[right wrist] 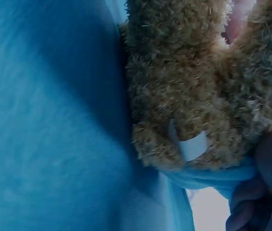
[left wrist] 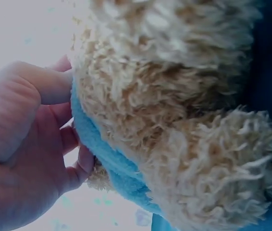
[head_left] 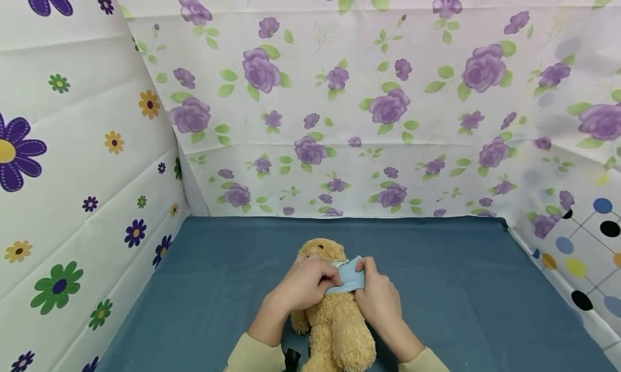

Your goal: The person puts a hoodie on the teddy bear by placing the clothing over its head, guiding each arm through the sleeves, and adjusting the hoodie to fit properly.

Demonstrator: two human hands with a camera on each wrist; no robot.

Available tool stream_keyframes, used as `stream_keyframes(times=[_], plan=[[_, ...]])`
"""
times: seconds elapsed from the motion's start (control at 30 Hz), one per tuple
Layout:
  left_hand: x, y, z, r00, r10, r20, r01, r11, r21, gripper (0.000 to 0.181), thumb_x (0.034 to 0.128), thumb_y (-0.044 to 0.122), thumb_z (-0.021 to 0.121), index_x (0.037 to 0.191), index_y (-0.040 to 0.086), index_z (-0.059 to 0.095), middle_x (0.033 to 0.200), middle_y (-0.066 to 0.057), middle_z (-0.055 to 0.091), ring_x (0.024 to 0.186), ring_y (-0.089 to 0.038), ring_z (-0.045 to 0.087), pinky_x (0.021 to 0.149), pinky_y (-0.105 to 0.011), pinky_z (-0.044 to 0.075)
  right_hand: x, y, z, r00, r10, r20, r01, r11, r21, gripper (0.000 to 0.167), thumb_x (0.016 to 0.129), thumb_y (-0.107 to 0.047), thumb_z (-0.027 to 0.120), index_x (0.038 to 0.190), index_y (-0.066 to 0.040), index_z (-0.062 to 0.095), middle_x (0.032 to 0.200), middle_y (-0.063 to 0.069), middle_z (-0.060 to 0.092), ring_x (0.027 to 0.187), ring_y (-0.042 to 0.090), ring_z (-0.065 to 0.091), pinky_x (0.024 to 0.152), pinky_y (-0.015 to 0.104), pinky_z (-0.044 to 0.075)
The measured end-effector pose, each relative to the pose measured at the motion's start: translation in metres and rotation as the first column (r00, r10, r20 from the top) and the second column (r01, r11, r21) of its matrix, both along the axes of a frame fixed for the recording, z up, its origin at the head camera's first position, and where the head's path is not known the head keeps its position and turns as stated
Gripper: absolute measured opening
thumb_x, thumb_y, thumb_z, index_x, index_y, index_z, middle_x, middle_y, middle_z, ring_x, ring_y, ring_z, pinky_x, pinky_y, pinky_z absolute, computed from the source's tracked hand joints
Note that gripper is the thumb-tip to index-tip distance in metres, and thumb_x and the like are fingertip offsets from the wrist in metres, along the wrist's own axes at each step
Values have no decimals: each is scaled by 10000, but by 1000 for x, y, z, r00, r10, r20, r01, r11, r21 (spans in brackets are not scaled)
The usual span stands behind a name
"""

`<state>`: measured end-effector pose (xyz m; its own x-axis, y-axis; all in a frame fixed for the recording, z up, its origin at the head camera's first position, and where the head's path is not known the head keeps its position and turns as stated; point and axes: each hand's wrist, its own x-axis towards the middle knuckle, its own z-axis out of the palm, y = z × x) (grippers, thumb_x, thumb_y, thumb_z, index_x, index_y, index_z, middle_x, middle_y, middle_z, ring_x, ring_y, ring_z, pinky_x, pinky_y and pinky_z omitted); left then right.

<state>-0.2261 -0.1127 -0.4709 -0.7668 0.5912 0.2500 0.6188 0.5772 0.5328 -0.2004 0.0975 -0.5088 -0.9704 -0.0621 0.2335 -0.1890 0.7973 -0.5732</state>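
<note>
A tan plush teddy bear [head_left: 335,318] lies on its back, legs toward the person, with a small light blue garment [head_left: 353,274] bunched at its chest. My left hand [head_left: 303,286] lies across the bear's upper body and pinches the garment's near side. On the other side, my right hand [head_left: 380,299] grips the garment's edge and stretches it outward. In the left wrist view, the left hand's thumb and fingers [left wrist: 80,166] meet at the blue cloth [left wrist: 90,130]. The right wrist view has a white tag [right wrist: 193,146] on the bear's fur. The left hand hides part of the bear's head.
The bear lies on a blue cloth surface [head_left: 223,286]. A white sheet with purple roses [head_left: 310,151] hangs behind it. Flower-patterned [head_left: 58,286] and dotted [head_left: 577,267] sheets line the left and right sides. A small black object [head_left: 292,358] shows beside the left sleeve.
</note>
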Motion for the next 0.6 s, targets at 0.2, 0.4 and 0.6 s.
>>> stream_keyframes(times=[0.2,0.4,0.6], plan=[[2,11,-5,985,165,41,-165,986,-8,59,1084,291,680,1057,270,728,703,154,547,653,-60,488,806,-398,371,-5,20,16,963,225,149,-218,974,-61,428,976,-52,716,1334,-119,491,585,-13,524,404,107,414,418,257,292],[3,16,-7,963,261,73,-260,965,-14,355,971,520,773,1202,258,709,675,122,530,586,-67,481,790,-396,352,-12,51,41,836,445,320,-357,885,-299,653,1040,-361,738,1563,-153,405,829,21,721,692,245,676,609,354,514],[3,14,-5,976,205,71,-202,979,-35,489,934,527,807,1347,275,746,651,120,514,589,-76,459,740,-383,317,-18,62,44,950,229,214,-173,952,-251,201,1095,-293,662,1252,-187,728,926,6,733,815,275,703,670,374,539]])
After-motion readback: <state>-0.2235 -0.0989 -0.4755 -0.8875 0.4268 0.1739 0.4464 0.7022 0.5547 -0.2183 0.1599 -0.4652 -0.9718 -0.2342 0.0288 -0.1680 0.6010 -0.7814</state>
